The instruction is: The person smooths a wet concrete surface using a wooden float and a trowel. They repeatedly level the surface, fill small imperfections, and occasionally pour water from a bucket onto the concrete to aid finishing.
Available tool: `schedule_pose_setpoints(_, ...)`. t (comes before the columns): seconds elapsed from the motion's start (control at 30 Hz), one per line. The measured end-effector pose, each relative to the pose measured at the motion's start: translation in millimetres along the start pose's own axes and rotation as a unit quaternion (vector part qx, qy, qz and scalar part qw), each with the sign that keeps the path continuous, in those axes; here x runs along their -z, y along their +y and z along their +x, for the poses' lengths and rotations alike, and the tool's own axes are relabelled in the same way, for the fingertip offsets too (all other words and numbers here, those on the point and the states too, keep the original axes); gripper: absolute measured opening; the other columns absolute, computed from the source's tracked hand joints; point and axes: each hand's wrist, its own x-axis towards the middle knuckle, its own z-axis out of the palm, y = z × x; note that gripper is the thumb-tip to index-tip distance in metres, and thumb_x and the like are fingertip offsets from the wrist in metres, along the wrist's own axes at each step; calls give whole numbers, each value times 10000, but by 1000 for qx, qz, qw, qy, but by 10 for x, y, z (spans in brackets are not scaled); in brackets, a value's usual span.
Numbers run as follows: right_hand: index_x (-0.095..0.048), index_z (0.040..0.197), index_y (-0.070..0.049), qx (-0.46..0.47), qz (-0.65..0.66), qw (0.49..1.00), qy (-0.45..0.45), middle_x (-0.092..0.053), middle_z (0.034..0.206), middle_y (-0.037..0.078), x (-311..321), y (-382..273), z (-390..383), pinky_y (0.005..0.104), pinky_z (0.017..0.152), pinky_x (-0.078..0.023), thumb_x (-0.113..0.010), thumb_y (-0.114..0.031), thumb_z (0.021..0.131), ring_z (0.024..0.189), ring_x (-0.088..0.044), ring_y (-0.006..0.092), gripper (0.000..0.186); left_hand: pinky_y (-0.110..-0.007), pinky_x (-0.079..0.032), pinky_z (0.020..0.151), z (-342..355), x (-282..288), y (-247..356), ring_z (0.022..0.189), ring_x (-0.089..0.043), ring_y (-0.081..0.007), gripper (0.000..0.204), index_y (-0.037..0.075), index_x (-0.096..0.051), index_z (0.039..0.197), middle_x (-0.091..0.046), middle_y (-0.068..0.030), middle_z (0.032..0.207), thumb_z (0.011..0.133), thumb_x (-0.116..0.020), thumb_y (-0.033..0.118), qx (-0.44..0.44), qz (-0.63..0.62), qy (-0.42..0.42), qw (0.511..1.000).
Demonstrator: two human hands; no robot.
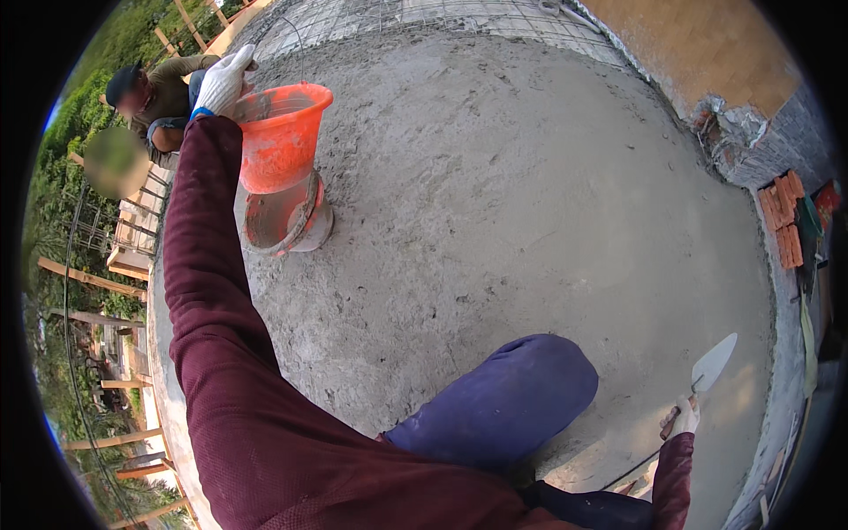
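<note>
My left arm, in a maroon sleeve, stretches far forward. The white-gloved left hand (224, 81) is closed at the left rim of an orange bucket (281, 150) smeared with cement; part of its grip is hidden. Just below that bucket is a second, cement-caked bucket (311, 221), tipped on the wet concrete (495, 203). Low on the right, my right hand (684, 417), gloved, is closed round the handle of a pointing trowel (715, 360). The trowel's pale blade points away from me, over the smoother part of the concrete.
A co-worker (168, 93) crouches at the far left, by the slab's edge. Wire mesh (424, 12) shows at the far end. Red bricks (783, 216) are stacked along the right side. Wooden posts (97, 278) and greenery lie beyond the left edge. My bent knee (521, 397) is close in front.
</note>
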Motion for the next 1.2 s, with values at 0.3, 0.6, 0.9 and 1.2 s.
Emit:
schedule_pose_setpoints(0.3, -493, 1007, -154, 13, -10, 999, -43, -485, 645, 9, 435, -162, -190, 353, 374, -446, -630, -161, 915, 425, -474, 162, 165, -381, -530, 810, 633, -2187, -1102, 919, -699, -270, 287, 69, -760, 1058, -747, -113, 985, 983, -596, 292, 72, -11, 6, 997)
schedule_pose_setpoints(0.6, -506, 984, -142, 3, 10, 999, -31, -471, 629, 8, 264, -88, -418, 340, 380, -431, -626, -152, 899, 426, -472, 159, 147, -409, -530, 920, -320, -3037, -1748, 1052, -713, -339, 382, 0, -742, 1029, -751, -212, 1039, 882, -589, 317, 127, 73, 110, 983)
schedule_pose_setpoints(0.9, -511, 1230, -57, 1, 107, 983, -148, -595, 834, 108, -569, -677, -277, 429, 591, -523, -593, -211, 939, 656, -610, 248, 340, -449, -486, 1046, -1140, -3727, 486, 1204, -624, -283, 618, 39, -513, 1422, -656, -169, 1260, 977, -567, 464, 17, -255, -184, 949)
schedule_pose_setpoints(1.2, -255, 1589, 32, 285, -12, 958, -25, -732, 1059, 250, -728, -2000, -1366, 473, 899, -573, -660, -260, 861, 985, -729, 381, 883, -448, -434, 1117, -4969, -4466, 3757, 1313, -545, -261, 618, 95, -386, 1556, -524, -139, 1463, 1092, -439, 501, 216, -326, -709, 586)
